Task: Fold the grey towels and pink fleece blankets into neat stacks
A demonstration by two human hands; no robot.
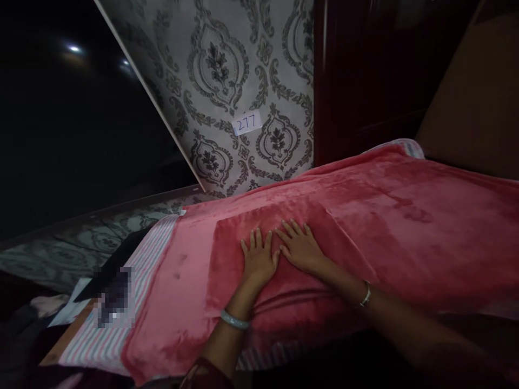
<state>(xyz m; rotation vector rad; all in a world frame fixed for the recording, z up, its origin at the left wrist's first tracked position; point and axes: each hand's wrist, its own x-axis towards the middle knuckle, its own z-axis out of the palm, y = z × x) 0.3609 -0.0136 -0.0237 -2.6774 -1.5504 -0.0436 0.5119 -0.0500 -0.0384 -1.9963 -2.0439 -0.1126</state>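
My left hand (259, 259) lies flat with its fingers spread on a darker red, plush, roughly square piece of fabric (227, 248). Beside it, my right hand (300, 247) rests palm down on the same piece, fingers also apart, its thumb close to the left thumb. Whether this piece is a folded cloth or a cushion cover I cannot tell. Soft creases run across it just below my hands. Under it spreads a pinkish-red plush blanket (425, 237). A striped cloth (156, 248) shows along the blanket's left side.
A pixelated dark object (115, 297) sits on the striped cloth at the left, by a wooden edge (67, 335). Behind stand a patterned wall (219, 65) with a paper label (247, 123) reading 277, a large dark screen (81, 124) and a dark red panel (365, 70).
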